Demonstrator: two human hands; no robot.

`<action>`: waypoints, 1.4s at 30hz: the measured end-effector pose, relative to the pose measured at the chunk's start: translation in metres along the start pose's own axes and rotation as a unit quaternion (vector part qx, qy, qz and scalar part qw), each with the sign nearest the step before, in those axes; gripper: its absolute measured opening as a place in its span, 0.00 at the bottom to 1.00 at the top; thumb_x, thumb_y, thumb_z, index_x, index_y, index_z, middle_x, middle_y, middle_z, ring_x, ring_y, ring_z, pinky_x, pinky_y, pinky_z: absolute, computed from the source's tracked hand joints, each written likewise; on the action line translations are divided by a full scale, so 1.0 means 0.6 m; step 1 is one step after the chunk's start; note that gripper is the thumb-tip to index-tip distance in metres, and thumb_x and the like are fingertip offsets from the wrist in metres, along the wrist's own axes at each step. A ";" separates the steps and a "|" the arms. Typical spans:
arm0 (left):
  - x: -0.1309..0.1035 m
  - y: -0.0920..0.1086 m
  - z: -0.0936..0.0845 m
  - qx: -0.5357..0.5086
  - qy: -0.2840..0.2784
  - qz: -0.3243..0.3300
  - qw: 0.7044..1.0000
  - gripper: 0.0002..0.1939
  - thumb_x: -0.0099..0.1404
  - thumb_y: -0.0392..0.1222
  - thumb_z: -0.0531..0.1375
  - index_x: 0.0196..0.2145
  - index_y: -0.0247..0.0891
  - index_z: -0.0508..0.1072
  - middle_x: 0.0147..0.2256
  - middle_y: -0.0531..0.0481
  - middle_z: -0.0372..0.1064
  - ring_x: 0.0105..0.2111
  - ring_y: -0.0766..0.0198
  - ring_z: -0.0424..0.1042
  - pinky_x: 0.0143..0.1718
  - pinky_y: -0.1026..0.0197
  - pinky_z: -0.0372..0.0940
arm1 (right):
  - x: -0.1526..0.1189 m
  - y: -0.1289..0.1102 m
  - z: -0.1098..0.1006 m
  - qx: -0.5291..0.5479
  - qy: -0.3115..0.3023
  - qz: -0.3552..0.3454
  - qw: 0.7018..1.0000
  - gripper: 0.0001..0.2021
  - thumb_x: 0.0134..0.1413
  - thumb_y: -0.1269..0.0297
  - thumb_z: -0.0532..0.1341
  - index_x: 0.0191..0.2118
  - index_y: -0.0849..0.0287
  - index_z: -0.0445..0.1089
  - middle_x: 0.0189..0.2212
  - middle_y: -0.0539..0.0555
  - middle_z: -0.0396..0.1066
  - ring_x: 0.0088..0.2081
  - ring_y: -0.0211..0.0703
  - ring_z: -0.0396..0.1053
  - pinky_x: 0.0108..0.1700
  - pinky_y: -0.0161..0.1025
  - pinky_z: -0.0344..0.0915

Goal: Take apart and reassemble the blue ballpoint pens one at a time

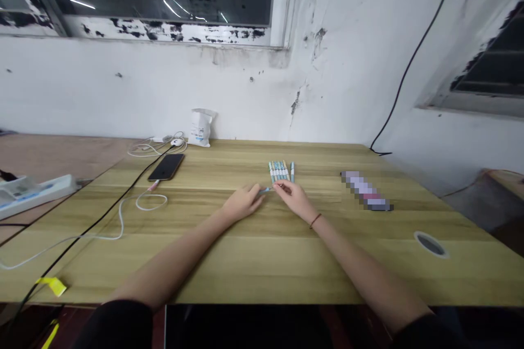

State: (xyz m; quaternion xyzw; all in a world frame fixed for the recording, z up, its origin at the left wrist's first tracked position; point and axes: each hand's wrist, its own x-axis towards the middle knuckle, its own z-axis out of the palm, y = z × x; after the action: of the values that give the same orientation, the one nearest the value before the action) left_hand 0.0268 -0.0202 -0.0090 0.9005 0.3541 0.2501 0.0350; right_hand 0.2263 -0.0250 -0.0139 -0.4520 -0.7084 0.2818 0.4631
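Note:
My left hand [242, 203] is closed around a slim blue pen [266, 190], whose end sticks out toward the right. The fingers of my right hand [292, 196] pinch at that end of the pen; exactly what they grip is too small to make out. Just beyond my right hand lies a row of several pens [278, 171], side by side, in blue, green and yellow tones with white bands. One blue pen [292, 171] lies slightly apart at the right of the row.
On the wooden table [262, 262] at left lie a black phone [166, 167] and a white cable [121, 218]. A black cord [106, 212] crosses there. A white packet [200, 127] stands by the wall. Rightward are a blurred-out long object [366, 191] and a round cable hole [430, 244].

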 end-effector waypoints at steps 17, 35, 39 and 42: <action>0.001 -0.009 0.008 -0.040 0.031 0.018 0.999 0.15 0.68 0.40 0.46 0.51 0.40 0.62 0.46 0.46 0.62 0.46 0.63 0.65 0.48 0.60 0.62 | 0.002 0.012 -0.004 0.080 -0.003 0.046 0.996 0.13 0.52 0.56 0.56 0.40 0.57 0.63 0.32 0.52 0.70 0.26 0.36 0.66 0.27 0.35 0.66; 0.000 0.001 0.002 -0.038 0.031 0.031 0.998 0.16 0.67 0.39 0.47 0.52 0.41 0.63 0.44 0.46 0.63 0.43 0.63 0.66 0.46 0.60 0.63 | -0.003 0.004 -0.001 0.010 -0.021 -0.007 1.000 0.11 0.50 0.57 0.59 0.37 0.58 0.70 0.32 0.53 0.73 0.31 0.40 0.70 0.35 0.39 0.68; 0.000 0.002 0.000 -0.015 0.025 0.038 0.999 0.16 0.68 0.40 0.46 0.51 0.40 0.63 0.45 0.46 0.63 0.44 0.63 0.66 0.47 0.60 0.63 | -0.003 0.005 -0.003 -0.043 -0.028 -0.002 0.999 0.13 0.53 0.54 0.57 0.31 0.58 0.70 0.25 0.51 0.71 0.28 0.40 0.68 0.31 0.37 0.65; 0.000 0.002 0.000 -0.003 0.014 0.042 0.999 0.16 0.68 0.40 0.46 0.52 0.41 0.62 0.46 0.46 0.63 0.45 0.63 0.66 0.46 0.60 0.63 | -0.004 0.001 -0.008 -0.078 -0.052 -0.001 0.996 0.17 0.56 0.53 0.53 0.26 0.58 0.68 0.21 0.49 0.68 0.24 0.38 0.65 0.29 0.36 0.62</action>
State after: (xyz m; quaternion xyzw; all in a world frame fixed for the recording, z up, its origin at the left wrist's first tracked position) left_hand 0.0276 -0.0211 -0.0086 0.9109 0.3154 0.2652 0.0226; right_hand 0.2310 -0.0269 -0.0132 -0.4712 -0.7516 0.2480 0.3892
